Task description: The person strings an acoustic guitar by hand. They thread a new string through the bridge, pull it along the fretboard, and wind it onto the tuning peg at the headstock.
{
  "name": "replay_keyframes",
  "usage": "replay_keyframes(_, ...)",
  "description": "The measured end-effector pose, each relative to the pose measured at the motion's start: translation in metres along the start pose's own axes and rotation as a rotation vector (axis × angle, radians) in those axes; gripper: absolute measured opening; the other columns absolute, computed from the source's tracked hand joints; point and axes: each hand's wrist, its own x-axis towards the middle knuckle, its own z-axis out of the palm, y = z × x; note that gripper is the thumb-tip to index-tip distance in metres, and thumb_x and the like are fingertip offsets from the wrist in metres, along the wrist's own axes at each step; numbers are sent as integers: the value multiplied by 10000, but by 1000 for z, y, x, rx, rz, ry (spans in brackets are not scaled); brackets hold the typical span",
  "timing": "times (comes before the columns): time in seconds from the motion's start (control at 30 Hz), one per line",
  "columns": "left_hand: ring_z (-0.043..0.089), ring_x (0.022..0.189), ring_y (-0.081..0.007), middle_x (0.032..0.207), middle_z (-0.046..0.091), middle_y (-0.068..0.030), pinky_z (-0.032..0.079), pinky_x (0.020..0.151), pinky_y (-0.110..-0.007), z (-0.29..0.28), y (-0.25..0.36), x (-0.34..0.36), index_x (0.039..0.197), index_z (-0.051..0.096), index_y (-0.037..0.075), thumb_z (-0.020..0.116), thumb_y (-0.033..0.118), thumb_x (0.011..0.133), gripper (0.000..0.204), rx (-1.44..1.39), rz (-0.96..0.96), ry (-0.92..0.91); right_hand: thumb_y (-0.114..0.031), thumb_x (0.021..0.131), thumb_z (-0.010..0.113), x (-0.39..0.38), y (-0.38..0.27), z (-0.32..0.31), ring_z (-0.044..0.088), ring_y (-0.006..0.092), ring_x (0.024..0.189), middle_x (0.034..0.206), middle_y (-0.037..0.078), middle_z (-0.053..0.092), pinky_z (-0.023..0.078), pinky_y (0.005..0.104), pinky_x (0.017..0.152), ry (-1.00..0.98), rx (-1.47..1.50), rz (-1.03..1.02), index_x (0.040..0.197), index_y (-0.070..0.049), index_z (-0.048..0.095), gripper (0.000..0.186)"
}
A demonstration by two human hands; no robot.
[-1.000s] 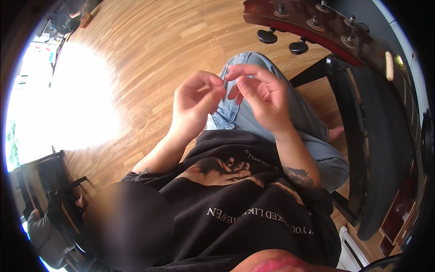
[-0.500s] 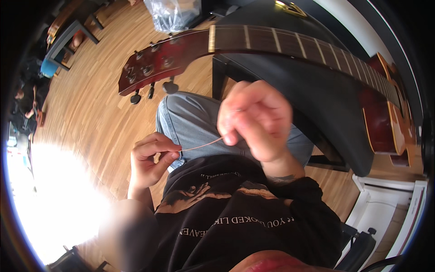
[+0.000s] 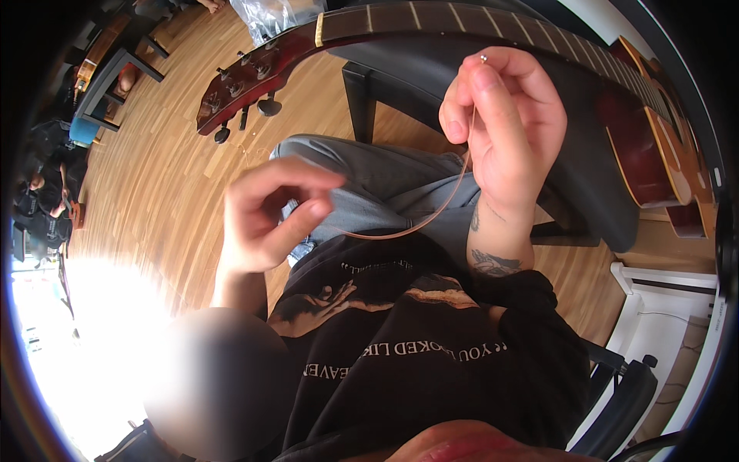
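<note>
A: Right hand (image 3: 504, 115)?
B: Fingers (image 3: 493, 100) closing on a guitar string (image 3: 431, 219), ball end up, before the red guitar (image 3: 631, 146).
A: Left hand (image 3: 269, 212)?
B: Pinching the string's other end; it is sagging between them above the lap.

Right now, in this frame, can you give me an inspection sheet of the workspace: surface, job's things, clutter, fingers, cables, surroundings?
Surface: black padded bench with the guitar lying across it; light wooden plank floor below.
Job's things: thin coppery guitar string, its small ball end at the right fingertips; dark red guitar, headstock pointing left, no strings visible on its neck.
Clutter: clear plastic bag on the floor.
Fingers: right hand raised, pinching the string's ball end; left hand pinching the string lower down.
Cables: nothing seen.
Surroundings: black-framed table far left, white furniture at right, strong glare lower left.
</note>
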Motion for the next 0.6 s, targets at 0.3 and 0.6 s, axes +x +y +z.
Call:
replay_keyframes(0.3, 672, 774, -133, 993, 766, -159, 528, 718, -254, 61, 34, 77, 1069, 745, -53, 710, 35, 981, 129, -7, -31, -181, -74, 1096, 572, -15, -99, -101, 424, 81, 519, 932, 116, 687, 333, 259, 489, 332, -91, -283, 1133, 18, 659, 131)
replay_keyframes(0.6, 627, 768, -93, 965, 757, -110, 488, 702, -228, 107, 18, 84, 1037, 744, -27, 719, 77, 1003, 112, 20, -35, -82, -386, 1097, 544, -57, -67, -80, 579, 191, 671, 1268, 243, 634, 441, 301, 564, 218, -30, -94, 1489, 80, 444, 617)
